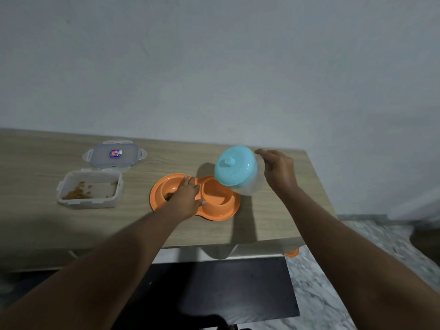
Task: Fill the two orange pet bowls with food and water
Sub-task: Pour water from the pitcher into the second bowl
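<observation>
An orange double pet bowl [226,214] sits on the wooden table near its right end. The left bowl holds some brown kibble [168,196], and the right bowl [215,192] looks bare. My left hand [185,197] lies flat over the ridge between the two bowls, fingers spread. My right hand [277,170] holds a clear jug with a turquoise lid [234,166], tilted leftward above the right bowl. No water stream is visible.
An open clear food container [89,189] with a little kibble stands at the left, its lid [114,154] lying behind it. The table's right edge [319,182] is close to the jug. Below are a dark mat and marble floor.
</observation>
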`<control>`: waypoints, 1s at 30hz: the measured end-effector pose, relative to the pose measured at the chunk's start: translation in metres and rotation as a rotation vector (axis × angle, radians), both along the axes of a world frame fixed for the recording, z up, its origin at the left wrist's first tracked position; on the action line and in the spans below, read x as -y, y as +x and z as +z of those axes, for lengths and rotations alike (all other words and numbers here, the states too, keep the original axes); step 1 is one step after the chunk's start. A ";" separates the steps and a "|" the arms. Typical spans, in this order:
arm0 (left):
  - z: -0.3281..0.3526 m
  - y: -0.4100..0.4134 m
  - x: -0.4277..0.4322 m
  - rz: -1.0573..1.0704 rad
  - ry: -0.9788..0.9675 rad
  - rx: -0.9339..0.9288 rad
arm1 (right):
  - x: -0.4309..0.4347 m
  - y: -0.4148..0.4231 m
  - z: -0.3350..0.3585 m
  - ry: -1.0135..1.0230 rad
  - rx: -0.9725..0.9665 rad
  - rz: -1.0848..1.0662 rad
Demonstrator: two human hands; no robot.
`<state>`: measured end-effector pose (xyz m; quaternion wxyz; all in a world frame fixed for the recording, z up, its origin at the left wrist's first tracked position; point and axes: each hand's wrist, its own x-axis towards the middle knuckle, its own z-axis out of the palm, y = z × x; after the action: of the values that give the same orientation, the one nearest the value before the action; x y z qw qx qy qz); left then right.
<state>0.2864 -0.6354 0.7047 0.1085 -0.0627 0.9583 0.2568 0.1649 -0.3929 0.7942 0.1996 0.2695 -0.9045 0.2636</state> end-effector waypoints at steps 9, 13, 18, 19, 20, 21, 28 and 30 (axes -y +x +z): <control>-0.009 0.000 0.002 0.023 0.044 -0.033 | 0.008 -0.004 0.005 0.148 -0.044 0.101; -0.013 0.001 0.004 0.024 0.069 -0.067 | 0.012 -0.004 0.008 0.206 -0.067 0.127; -0.021 0.003 0.004 0.019 0.124 -0.118 | 0.020 -0.001 0.012 0.243 -0.093 0.171; -0.022 0.003 0.004 0.016 0.123 -0.120 | 0.020 -0.001 0.012 0.251 -0.101 0.175; -0.022 0.003 0.004 0.016 0.124 -0.119 | 0.021 0.000 0.012 0.257 -0.109 0.179; -0.022 0.003 0.005 0.018 0.126 -0.118 | 0.022 0.000 0.012 0.260 -0.115 0.183; -0.025 0.001 0.006 0.013 0.125 -0.119 | 0.023 0.000 0.014 0.282 -0.132 0.196; -0.025 0.001 0.006 0.007 0.114 -0.119 | 0.023 0.000 0.015 0.288 -0.131 0.203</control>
<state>0.2871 -0.6415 0.6794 0.0537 -0.0441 0.9466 0.3148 0.1654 -0.4155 0.8088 0.1897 0.4015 -0.8862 0.1322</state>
